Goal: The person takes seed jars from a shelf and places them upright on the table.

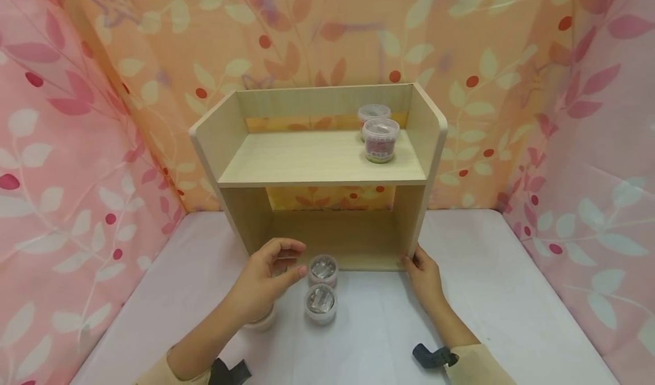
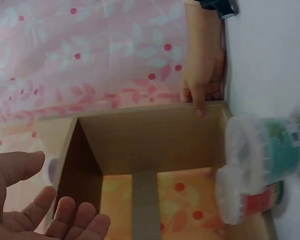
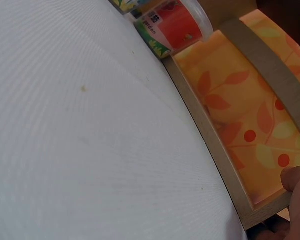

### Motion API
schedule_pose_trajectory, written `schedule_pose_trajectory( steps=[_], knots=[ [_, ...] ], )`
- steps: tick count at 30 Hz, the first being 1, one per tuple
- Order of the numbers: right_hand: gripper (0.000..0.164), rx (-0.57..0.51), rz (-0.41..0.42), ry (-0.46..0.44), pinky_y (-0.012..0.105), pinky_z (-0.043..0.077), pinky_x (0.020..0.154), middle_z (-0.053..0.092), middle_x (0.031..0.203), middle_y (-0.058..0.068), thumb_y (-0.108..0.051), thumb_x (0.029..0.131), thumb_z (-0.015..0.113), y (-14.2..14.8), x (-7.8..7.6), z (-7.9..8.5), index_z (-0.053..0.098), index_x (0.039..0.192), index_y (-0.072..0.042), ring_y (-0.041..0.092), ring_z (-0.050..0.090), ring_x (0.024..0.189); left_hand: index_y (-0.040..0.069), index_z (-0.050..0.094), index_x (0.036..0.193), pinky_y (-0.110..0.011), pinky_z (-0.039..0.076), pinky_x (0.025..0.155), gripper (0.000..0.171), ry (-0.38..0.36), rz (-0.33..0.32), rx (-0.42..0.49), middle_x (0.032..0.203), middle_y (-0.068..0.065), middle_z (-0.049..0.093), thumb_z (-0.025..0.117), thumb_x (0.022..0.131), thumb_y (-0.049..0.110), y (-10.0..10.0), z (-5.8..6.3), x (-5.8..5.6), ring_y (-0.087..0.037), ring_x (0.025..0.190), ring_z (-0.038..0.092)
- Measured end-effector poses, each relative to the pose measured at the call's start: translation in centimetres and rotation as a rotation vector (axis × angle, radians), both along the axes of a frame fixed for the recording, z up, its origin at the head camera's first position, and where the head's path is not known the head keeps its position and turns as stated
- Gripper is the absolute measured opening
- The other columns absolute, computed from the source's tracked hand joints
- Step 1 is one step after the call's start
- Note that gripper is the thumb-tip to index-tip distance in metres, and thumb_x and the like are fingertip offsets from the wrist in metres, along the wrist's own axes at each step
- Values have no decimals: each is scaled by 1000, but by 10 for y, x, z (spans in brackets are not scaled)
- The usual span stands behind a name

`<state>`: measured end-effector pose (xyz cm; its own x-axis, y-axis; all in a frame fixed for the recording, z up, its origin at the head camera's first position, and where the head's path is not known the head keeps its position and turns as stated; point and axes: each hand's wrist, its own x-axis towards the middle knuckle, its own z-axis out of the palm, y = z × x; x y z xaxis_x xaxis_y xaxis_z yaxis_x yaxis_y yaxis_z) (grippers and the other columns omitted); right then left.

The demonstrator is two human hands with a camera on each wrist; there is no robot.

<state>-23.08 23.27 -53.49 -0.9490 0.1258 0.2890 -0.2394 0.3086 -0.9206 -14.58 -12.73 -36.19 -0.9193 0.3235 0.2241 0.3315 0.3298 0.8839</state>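
My left hand (image 1: 258, 282) hovers in front of the shelf's lower opening, thumb and fingers apart. Nothing is between them in the left wrist view, where the hand (image 2: 45, 210) shows at the lower left. Beside it on the table are two small plastic tubs with clear lids, a rear tub (image 1: 323, 271) and a front tub (image 1: 320, 305). Another tub (image 1: 263, 321) is partly hidden under the left wrist. My right hand (image 1: 426, 277) pinches the low right side panel of the pale wooden shelf (image 1: 322, 157), thumb (image 3: 294, 177) inside and fingers outside.
Two more tubs stand at the right on the upper board, a front tub (image 1: 380, 141) and a rear tub (image 1: 373, 112) behind it. A white cloth covers the table (image 1: 368, 328). Floral curtains (image 1: 77, 118) surround it at the back and sides.
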Motion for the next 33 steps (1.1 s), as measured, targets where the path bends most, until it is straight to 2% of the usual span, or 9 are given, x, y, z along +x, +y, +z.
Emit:
schedule_pose_trajectory(
  steps=[3, 5, 9, 12, 15, 21, 26, 33],
  knots=[
    [51, -5, 6, 1, 7, 49, 87, 61, 140, 24, -15, 103, 63, -1, 2, 0, 49, 150, -1, 37, 61, 125, 12, 62, 128, -41, 52, 105, 39, 34, -8, -1, 130, -5, 61, 78, 92, 16, 3, 17, -1, -24, 122, 63],
    [51, -13, 8, -12, 6, 48, 87, 60, 140, 25, -12, 103, 63, -3, 7, 9, 48, 150, 0, 37, 61, 126, 11, 62, 127, -38, 53, 104, 39, 75, -15, 9, 128, -5, 62, 78, 92, 13, 7, 31, -2, -22, 120, 64],
    [52, -8, 2, -11, 6, 48, 88, 59, 141, 25, -11, 103, 63, -2, 8, 10, 47, 151, 0, 36, 59, 127, 8, 62, 126, -33, 54, 102, 37, 138, -27, 34, 127, -9, 62, 77, 92, 10, 14, 58, -8, -22, 118, 65],
    [52, 3, -11, 1, 6, 48, 88, 59, 141, 24, -13, 103, 63, 0, 3, 0, 48, 151, -2, 37, 60, 127, 5, 62, 127, -30, 54, 101, 36, 136, -42, 71, 128, -10, 62, 75, 93, 9, 18, 77, -15, -22, 119, 64],
    [51, 1, -9, 4, 7, 49, 87, 60, 139, 25, -12, 103, 63, 0, 3, -1, 49, 150, -1, 40, 61, 125, 5, 62, 126, -27, 54, 100, 36, 127, -46, 97, 127, -8, 62, 75, 93, 7, 24, 94, -20, -21, 119, 63],
    [51, 17, 0, 6, 7, 48, 88, 61, 139, 24, -14, 103, 63, -1, 3, -1, 48, 151, -2, 37, 61, 124, -1, 60, 128, -27, 56, 97, 38, 154, -44, 111, 127, -16, 62, 74, 92, 3, 36, 121, -35, -27, 120, 63],
    [51, 17, -6, 12, 7, 49, 88, 62, 138, 24, -14, 103, 63, -3, 2, 2, 49, 150, -2, 37, 61, 125, 3, 60, 131, -31, 55, 100, 42, 173, -19, 60, 129, -11, 61, 75, 93, 9, 44, 150, -52, -26, 122, 62],
    [51, -1, -6, 1, 8, 50, 87, 63, 137, 22, -16, 103, 63, -2, 0, 2, 50, 151, -5, 33, 63, 123, 8, 58, 137, -38, 51, 106, 47, 122, 5, -36, 136, -4, 61, 75, 95, 21, 52, 188, -72, -21, 130, 57]
  ],
)
